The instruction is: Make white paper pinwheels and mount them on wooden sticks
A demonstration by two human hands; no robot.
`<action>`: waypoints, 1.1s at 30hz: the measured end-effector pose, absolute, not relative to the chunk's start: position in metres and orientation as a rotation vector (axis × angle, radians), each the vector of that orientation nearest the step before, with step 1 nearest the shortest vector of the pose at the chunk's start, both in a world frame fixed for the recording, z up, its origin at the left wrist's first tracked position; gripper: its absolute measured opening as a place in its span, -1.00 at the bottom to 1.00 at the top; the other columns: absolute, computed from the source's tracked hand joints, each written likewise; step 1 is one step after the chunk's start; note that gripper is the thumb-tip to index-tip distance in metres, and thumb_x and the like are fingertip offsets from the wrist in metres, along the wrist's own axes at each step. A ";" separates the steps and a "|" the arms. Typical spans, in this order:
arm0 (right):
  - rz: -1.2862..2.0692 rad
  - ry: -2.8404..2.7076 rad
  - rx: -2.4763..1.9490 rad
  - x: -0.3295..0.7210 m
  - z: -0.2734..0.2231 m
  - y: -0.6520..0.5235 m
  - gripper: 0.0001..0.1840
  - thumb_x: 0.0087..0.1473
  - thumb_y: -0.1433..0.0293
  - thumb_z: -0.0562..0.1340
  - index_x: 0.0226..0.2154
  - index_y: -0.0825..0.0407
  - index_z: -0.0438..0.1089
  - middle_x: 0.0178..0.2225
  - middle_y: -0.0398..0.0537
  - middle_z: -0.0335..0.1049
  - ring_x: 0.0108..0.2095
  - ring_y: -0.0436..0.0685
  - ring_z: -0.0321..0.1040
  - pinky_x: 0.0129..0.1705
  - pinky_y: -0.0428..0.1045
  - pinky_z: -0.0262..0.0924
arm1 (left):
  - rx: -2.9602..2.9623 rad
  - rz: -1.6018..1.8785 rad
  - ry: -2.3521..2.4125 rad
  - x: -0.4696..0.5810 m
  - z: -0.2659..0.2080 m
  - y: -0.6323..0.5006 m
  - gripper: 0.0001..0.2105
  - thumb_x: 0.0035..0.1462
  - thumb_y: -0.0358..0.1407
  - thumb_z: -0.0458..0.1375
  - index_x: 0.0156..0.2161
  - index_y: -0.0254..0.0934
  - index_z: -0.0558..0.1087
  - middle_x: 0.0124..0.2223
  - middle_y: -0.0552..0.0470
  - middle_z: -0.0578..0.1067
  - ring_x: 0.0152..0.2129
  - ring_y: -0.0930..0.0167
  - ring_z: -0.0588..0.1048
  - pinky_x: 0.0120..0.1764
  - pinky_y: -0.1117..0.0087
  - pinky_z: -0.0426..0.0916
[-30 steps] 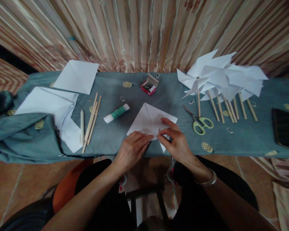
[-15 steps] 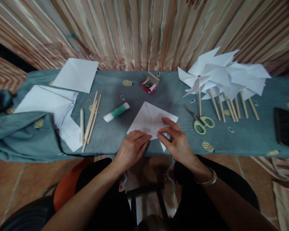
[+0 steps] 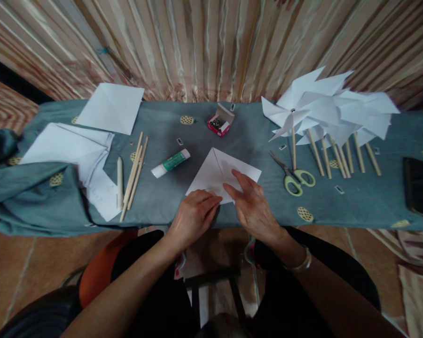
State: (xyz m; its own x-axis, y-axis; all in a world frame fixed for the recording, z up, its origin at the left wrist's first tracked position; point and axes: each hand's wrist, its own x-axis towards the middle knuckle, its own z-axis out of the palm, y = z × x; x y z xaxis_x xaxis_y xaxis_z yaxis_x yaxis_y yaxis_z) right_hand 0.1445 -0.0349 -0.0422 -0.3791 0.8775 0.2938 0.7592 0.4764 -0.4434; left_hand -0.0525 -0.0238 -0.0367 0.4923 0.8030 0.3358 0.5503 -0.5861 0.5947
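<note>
A white square sheet of paper (image 3: 213,171) with a slit and crease lines lies on the cloth-covered table before me, one corner pointing away. My left hand (image 3: 194,215) is closed at its near edge, thumb and fingers together on the paper. Over the sheet's near right side lies my right hand (image 3: 252,206), fingers stretched out and somewhat apart, covering that part of the edge. A glue stick (image 3: 171,163) with a green label lies left of the sheet. Scissors with green handles (image 3: 293,182) rest to its right. Behind it stands an open red box (image 3: 219,123) of small metal pins.
Paper pinwheels on wooden sticks (image 3: 324,110) are piled at the back right. A dark phone (image 3: 421,185) lies at the right end. Several loose sticks (image 3: 134,176) and white paper sheets (image 3: 66,150) lie on the left. A striped curtain (image 3: 197,51) hangs behind the table.
My right hand has shifted slightly left and its fingers have straightened from a curled pose, flattening over the paper. The flap at the near edge is now hidden. My left hand stays put.
</note>
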 end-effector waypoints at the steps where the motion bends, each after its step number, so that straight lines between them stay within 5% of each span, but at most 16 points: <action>1: 0.307 -2.266 -1.350 0.144 -0.043 -0.035 -0.42 0.19 0.57 -0.01 0.21 -0.17 0.12 0.31 0.02 -0.02 0.29 0.31 -0.03 0.17 0.26 0.09 | 2.329 0.840 1.122 -0.052 -0.037 -0.024 -0.82 0.22 -0.41 0.08 -0.16 -0.35 0.52 -0.30 -0.10 0.55 -0.34 0.35 0.51 -0.26 0.30 0.47; 8: 0.268 -2.325 -1.382 0.140 -0.046 -0.037 -0.37 0.20 0.58 -0.03 0.26 -0.20 -0.01 0.31 0.02 0.02 0.35 0.28 -0.17 0.17 0.27 0.07 | 2.346 0.816 1.148 -0.051 -0.035 -0.025 -0.83 0.20 -0.41 0.10 -0.17 -0.37 0.52 -0.30 -0.10 0.53 -0.35 0.34 0.49 -0.25 0.29 0.46; 20: 0.367 -2.252 -1.375 0.138 -0.041 -0.035 -0.44 0.17 0.56 -0.02 0.17 -0.17 0.19 0.28 0.01 0.08 0.35 0.29 -0.19 0.19 0.31 0.07 | 2.484 0.726 1.193 -0.050 -0.035 -0.022 -0.86 0.20 -0.35 0.12 -0.20 -0.32 0.51 -0.27 -0.08 0.51 -0.33 0.33 0.48 -0.25 0.28 0.43; 27: 0.266 -2.099 -1.532 0.164 -0.035 -0.015 -0.46 0.23 0.43 0.01 0.26 0.06 0.05 0.27 0.20 0.07 0.28 0.34 0.02 0.21 0.33 0.07 | 2.592 0.713 1.136 -0.051 -0.034 -0.020 -0.86 0.22 -0.34 0.11 -0.21 -0.33 0.50 -0.28 -0.09 0.51 -0.33 0.32 0.48 -0.27 0.29 0.42; 33: 0.309 -1.957 -1.607 0.181 -0.028 -0.009 -0.51 0.22 0.32 0.06 0.17 0.12 0.22 0.13 0.20 0.31 0.10 0.32 0.31 0.13 0.25 0.22 | 2.704 0.623 1.097 -0.063 -0.029 -0.008 -0.84 0.25 -0.37 0.05 -0.18 -0.31 0.49 -0.24 -0.08 0.52 -0.31 0.33 0.46 -0.27 0.31 0.37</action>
